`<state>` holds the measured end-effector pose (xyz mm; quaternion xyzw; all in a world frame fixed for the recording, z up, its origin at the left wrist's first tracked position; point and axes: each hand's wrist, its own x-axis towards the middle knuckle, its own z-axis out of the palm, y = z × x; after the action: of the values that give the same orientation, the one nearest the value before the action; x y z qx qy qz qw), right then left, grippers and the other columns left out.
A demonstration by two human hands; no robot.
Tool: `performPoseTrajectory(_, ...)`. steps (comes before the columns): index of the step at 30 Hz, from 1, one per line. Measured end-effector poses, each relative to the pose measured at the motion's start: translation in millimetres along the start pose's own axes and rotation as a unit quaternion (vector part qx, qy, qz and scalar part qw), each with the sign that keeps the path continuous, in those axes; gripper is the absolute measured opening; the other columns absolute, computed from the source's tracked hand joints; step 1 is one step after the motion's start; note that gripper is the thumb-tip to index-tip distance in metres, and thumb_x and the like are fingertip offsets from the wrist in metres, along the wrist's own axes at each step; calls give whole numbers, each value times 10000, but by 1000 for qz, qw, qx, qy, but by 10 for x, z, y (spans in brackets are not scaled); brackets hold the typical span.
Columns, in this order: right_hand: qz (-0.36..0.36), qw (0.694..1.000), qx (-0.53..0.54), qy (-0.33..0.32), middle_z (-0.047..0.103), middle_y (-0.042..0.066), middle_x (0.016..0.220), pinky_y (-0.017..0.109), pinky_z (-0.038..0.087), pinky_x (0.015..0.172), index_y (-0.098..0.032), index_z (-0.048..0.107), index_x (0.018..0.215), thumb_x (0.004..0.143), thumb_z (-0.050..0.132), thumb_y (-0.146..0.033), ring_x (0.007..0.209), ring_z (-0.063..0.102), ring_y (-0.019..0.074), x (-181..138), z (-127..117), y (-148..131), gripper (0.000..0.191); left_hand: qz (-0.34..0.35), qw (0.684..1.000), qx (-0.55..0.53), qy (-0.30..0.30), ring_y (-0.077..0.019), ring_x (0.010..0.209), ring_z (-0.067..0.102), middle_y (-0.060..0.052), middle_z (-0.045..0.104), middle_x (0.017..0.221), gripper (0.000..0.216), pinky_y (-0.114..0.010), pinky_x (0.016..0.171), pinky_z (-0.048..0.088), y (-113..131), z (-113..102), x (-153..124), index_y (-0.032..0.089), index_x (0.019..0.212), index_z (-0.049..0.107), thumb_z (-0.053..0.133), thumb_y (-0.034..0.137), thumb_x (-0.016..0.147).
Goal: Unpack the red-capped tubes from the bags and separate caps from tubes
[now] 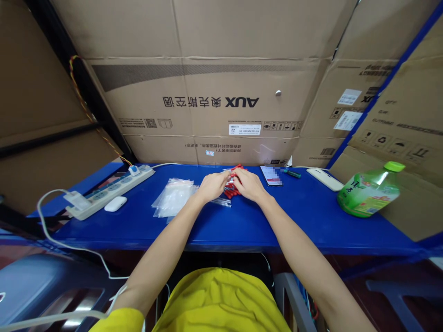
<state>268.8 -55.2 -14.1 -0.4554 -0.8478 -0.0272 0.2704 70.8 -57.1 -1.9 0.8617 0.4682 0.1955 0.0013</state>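
Note:
A pile of small red-handled screwdrivers (236, 190) with thin metal shafts lies on the blue table at its middle. My left hand (215, 184) is closed at the left of the pile, over the shafts. From the other side my right hand (247, 183) curls in, its fingers closed around a red handle. The fingertips of both hands nearly meet above the pile, and they partly hide what is between them. Clear plastic bags (175, 197) lie stacked left of my left hand. Just beyond my right hand rests a phone (271, 176) with its screen lit.
A power strip (114, 190) with plugged-in chargers and a white earbud case (116, 204) occupy the left side. On the right are a green-capped bottle (368, 191), a white flat device (325, 179) and a small green-and-black tool (291, 173). Cardboard panels (207, 37) wall the back.

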Motion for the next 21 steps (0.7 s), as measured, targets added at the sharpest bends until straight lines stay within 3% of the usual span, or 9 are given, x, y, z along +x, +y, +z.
performPoseTrajectory(3, -5, 1000, 16, -15, 724, 73, 1259, 293, 470, 880, -226, 623, 1228, 1081, 393, -288, 1106, 666, 215, 4, -7, 36, 280, -11, 1000, -4, 0, -279, 934, 726, -118, 768, 1038, 337, -322, 755, 470, -21, -4, 5, 241, 1103, 630, 315, 361, 1086)
performPoseTrajectory(8, 40, 998, -40, -17, 754, 96, 1114, 287, 445, 840, -221, 678, 1198, 1111, 363, -363, 1043, 684, 230, 15, -35, -4, 356, -26, 998, -49, 0, -261, 891, 709, -94, 748, 936, 346, -314, 765, 459, -38, 11, 34, 243, 1024, 635, 320, 372, 1085)
performPoseTrajectory(16, 81, 993, -82, 36, 713, 112, 1015, 292, 408, 747, -215, 724, 1082, 1107, 354, -384, 932, 649, 226, -8, -58, -178, 408, -28, 977, -207, 44, -194, 807, 631, -53, 703, 872, 305, -288, 749, 433, -34, 162, 134, 199, 886, 579, 356, 305, 1065)
performPoseTrajectory(21, 84, 993, -53, 70, 718, 112, 1011, 289, 417, 767, -208, 694, 1101, 1111, 327, -370, 954, 634, 230, 3, -34, -174, 401, -29, 974, -210, 80, -191, 831, 641, -42, 715, 900, 360, -288, 782, 455, -21, 153, 123, 200, 950, 622, 337, 373, 1086)
